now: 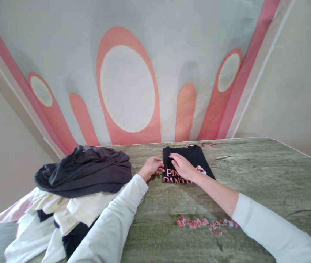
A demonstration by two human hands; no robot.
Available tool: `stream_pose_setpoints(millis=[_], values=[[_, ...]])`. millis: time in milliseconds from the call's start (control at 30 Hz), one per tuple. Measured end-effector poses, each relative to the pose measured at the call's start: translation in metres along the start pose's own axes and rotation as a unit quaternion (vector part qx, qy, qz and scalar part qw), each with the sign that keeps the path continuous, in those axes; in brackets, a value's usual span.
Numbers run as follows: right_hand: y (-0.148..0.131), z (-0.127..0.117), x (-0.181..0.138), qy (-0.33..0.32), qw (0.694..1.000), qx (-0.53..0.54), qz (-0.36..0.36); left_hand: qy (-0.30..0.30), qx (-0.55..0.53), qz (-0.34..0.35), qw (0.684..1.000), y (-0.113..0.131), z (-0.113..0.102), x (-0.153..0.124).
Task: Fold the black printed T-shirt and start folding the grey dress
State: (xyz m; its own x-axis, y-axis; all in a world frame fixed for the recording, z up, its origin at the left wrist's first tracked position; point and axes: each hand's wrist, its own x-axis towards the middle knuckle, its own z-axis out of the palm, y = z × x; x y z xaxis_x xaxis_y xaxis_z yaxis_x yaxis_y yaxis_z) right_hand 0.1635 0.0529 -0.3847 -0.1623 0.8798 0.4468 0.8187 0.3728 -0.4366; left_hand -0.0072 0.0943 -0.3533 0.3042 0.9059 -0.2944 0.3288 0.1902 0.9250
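Observation:
A black T-shirt with pink lettering lies folded into a compact shape near the far edge of the table, its neckline facing away from me. My right hand rests over the middle of the shirt, palm down with the fingers stretched out, covering part of the print. At the shirt's left edge is my left hand, its fingers slightly curled and apart, the tips touching or very near the cloth. Neither hand grips anything that I can see.
On the left, a heap of clothes holds a dark grey garment on top of cream and white ones. The wood-patterned table carries a printed strip of pink flowers. Behind it stands a wall with pink shapes.

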Motion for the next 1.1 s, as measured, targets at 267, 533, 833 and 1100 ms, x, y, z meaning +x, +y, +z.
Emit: stream_pose_setpoints(millis=[267, 533, 833, 1100], values=[[0.081, -0.058, -0.027, 0.099, 0.983, 0.067, 0.141, 0.013, 0.010, -0.016, 1.000, 0.004, -0.003, 0.015], [0.134, -0.088, -0.079, 0.107, 0.951, 0.065, 0.284, 0.024, 0.017, -0.033, 0.999, 0.010, -0.002, 0.017], [0.124, -0.073, -0.071, 0.063, 0.958, 0.054, 0.273, 0.035, 0.017, -0.042, 0.998, 0.014, -0.001, 0.014], [0.115, -0.068, -0.067, 0.074, 0.958, 0.047, 0.272, 0.042, 0.018, -0.028, 0.999, 0.009, 0.000, 0.016]])
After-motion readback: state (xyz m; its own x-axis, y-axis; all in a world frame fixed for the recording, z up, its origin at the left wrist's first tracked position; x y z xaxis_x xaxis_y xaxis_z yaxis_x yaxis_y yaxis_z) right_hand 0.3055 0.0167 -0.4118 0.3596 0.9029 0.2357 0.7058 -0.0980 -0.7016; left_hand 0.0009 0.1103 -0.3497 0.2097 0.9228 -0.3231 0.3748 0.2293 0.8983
